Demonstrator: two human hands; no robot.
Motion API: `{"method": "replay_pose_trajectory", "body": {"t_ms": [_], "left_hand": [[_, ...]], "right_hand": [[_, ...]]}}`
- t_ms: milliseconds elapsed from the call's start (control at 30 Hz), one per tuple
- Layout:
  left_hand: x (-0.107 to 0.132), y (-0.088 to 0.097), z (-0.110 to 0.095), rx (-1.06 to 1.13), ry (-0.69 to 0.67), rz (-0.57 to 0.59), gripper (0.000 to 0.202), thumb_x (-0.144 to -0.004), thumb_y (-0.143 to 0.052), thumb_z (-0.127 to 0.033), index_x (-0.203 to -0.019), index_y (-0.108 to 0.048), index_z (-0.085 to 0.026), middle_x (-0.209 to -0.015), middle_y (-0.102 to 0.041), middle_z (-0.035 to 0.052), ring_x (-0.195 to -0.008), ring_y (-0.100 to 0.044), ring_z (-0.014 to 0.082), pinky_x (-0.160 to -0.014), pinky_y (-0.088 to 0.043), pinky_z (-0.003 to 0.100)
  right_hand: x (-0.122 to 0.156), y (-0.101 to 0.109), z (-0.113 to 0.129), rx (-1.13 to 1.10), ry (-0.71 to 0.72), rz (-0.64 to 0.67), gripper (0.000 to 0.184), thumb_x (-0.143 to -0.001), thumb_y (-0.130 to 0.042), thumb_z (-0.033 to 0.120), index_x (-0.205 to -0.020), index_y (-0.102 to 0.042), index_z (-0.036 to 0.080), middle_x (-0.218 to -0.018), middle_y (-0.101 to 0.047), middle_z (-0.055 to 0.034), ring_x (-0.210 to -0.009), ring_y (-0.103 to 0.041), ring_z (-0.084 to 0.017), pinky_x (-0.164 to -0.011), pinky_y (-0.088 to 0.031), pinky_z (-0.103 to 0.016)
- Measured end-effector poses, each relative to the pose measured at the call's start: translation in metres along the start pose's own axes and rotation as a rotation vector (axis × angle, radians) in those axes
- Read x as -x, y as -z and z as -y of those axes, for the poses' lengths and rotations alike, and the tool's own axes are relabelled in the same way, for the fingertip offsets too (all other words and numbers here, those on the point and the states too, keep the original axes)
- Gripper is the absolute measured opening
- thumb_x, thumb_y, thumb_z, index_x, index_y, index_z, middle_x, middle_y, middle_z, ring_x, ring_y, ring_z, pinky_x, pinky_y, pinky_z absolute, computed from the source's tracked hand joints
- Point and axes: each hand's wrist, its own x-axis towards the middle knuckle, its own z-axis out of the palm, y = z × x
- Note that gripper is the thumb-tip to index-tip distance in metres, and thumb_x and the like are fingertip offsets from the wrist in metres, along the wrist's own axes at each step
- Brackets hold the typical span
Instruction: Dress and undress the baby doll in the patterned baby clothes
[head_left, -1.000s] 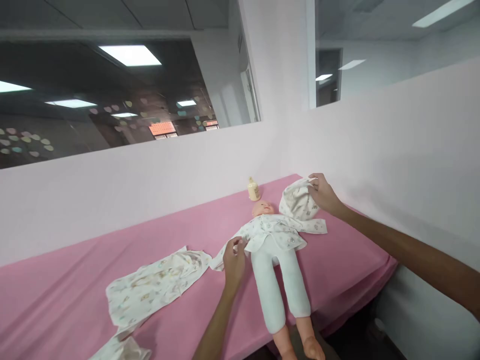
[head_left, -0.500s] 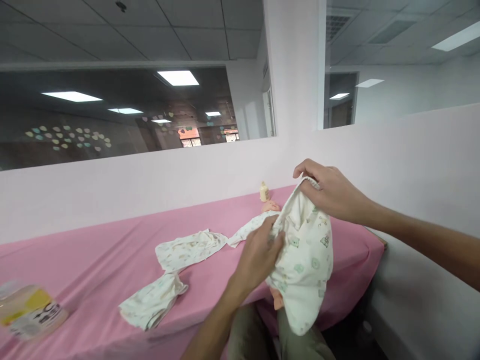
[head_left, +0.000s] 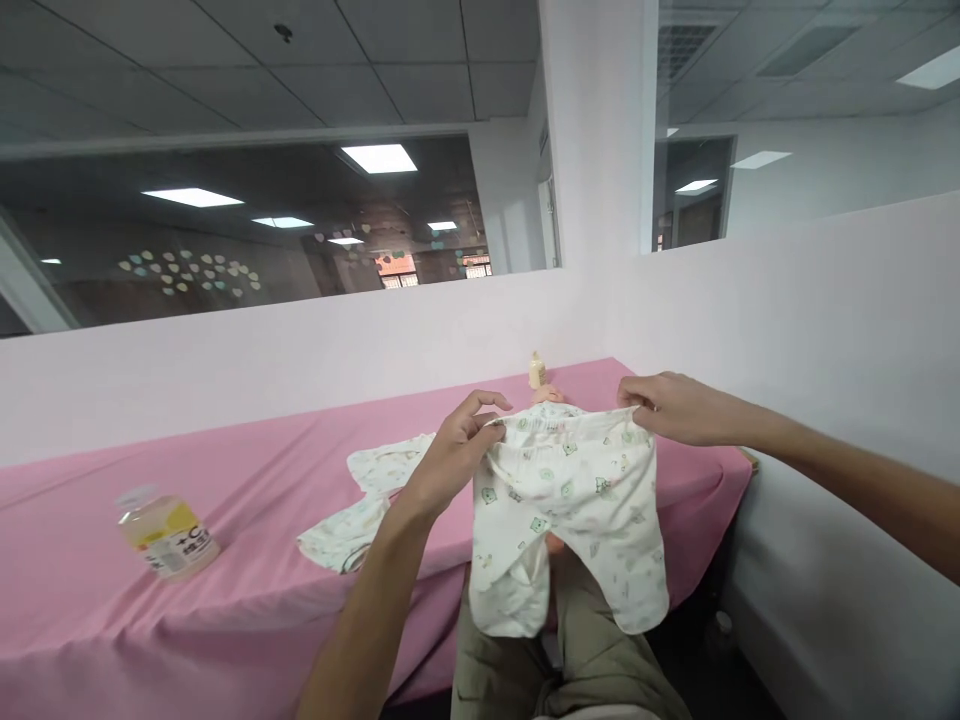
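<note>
Since the earlier frame, both hands have spread the pants [head_left: 570, 510] open by the waistband. Left hand [head_left: 454, 455] and right hand [head_left: 667, 408] each pinch one end, apart, above the table [head_left: 262, 560].

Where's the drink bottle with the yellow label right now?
The drink bottle lies on its side at the left of the head view, on the pink tablecloth, well left of the printed garment spread on the table.
</note>
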Motion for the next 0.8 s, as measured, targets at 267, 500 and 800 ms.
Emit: {"method": "replay_pose_trajectory", "body": {"t_ms": [267,500,800], "left_hand": [[-0.008,-0.025,0.014,-0.023,-0.050,0.109,0.016,-0.085,-0.051,-0.033,-0.097,-0.050,-0.021,-0.065,-0.047,-0.0062,-0.052,-0.039,0.0067,-0.050,-0.030,0.018],[-0.018,-0.043,0.045,-0.178,-0.113,0.082,0.014,-0.090,-0.042,-0.032,-0.095,-0.049,-0.021,-0.064,-0.046,-0.0059,-0.055,-0.040,0.0094,-0.053,-0.031,0.021],[0.062,-0.087,0.066,-0.508,-0.173,-0.321,0.027,-0.089,-0.053,-0.041,-0.110,-0.054,-0.023,-0.111,-0.055,0.0071,-0.106,-0.052,0.0220,-0.088,-0.044,0.036]], "right_hand": [[0.004,-0.061,0.042,-0.714,0.269,0.064,0.040,-0.077,-0.065,0.037,-0.114,-0.058,0.023,-0.115,-0.063,-0.0065,-0.106,-0.058,-0.022,-0.094,-0.046,-0.036],[-0.003,-0.129,0.064,-1.313,0.025,0.289,0.014,-0.073,-0.070,0.032,-0.078,-0.064,0.021,-0.073,-0.065,-0.0007,-0.068,-0.061,-0.018,-0.060,-0.047,-0.028],[-0.007,-0.147,0.070,-1.915,-0.377,-0.059,0.018,-0.083,-0.063,0.037,-0.079,-0.059,0.019,-0.069,-0.061,-0.0017,-0.062,-0.059,-0.015,-0.057,-0.051,-0.026]]}}
